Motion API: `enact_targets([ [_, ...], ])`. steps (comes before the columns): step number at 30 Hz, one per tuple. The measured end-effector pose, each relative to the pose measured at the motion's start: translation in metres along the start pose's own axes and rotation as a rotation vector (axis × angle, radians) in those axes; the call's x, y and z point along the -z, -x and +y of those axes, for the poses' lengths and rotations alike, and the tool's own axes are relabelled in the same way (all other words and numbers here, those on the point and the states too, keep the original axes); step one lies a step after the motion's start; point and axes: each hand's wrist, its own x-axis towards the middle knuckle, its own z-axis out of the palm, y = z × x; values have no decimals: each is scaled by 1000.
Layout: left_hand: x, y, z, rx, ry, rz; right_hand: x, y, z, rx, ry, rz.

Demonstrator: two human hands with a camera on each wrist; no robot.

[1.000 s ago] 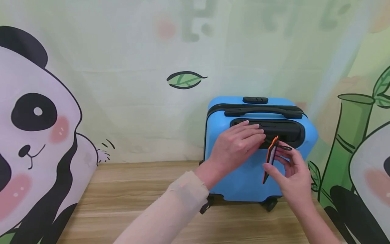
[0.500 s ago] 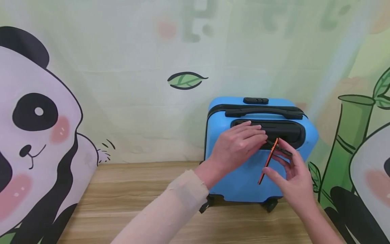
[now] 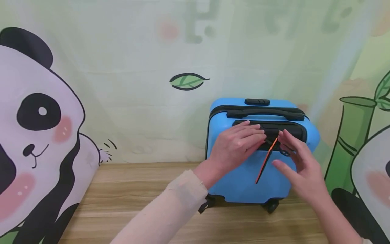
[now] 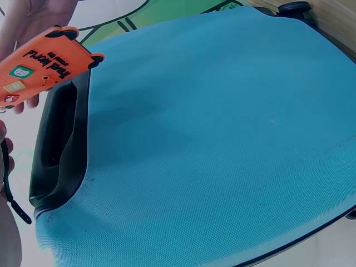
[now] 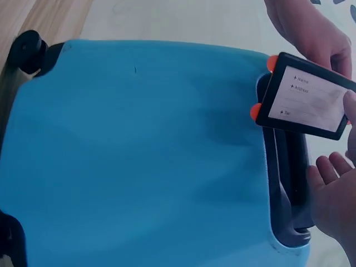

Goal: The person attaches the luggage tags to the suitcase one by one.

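Note:
An orange luggage tag (image 4: pixel 50 75) with "Travel World" lettering hangs in front of a blue suitcase (image 3: pixel 250 184). Its black-framed back (image 5: pixel 308 100) carries a white name-and-address card. My left hand (image 3: pixel 234 147) pinches the tag's black strap (image 4: pixel 16 208) near the suitcase's recessed black handle (image 5: pixel 289 183); the exact hold is mostly hidden behind the fingers. In the head view the tag stands edge-on and slants down to the left. My right hand (image 3: pixel 304 171) is just right of it, fingers and thumb spread apart, fingertips near the tag's top end.
The suitcase stands upright on black wheels (image 3: pixel 271 205) on a wooden surface (image 3: pixel 146 189). A black carry handle (image 3: pixel 265 113) and a lock (image 3: pixel 257 102) are at its top. Behind hangs a cloth (image 3: pixel 128 84) printed with pandas, a leaf and bamboo.
My right hand has let go of the tag and shifted right, its fingers opening. The tag has turned edge-on and tilted further. My left hand has stayed nearly still; the view has shifted slightly.

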Motion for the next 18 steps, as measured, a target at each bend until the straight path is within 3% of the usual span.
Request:
enact_targets([
  [5, 1, 1, -2, -9, 2, 8, 2, -9, 2, 82, 7, -49],
  [11, 4, 3, -3, -18, -11, 0, 2, -16, 1, 95, 29, -88],
  [18, 8, 5, -7, -27, -12, -1, -2, -22, 1, 95, 60, -62],
])
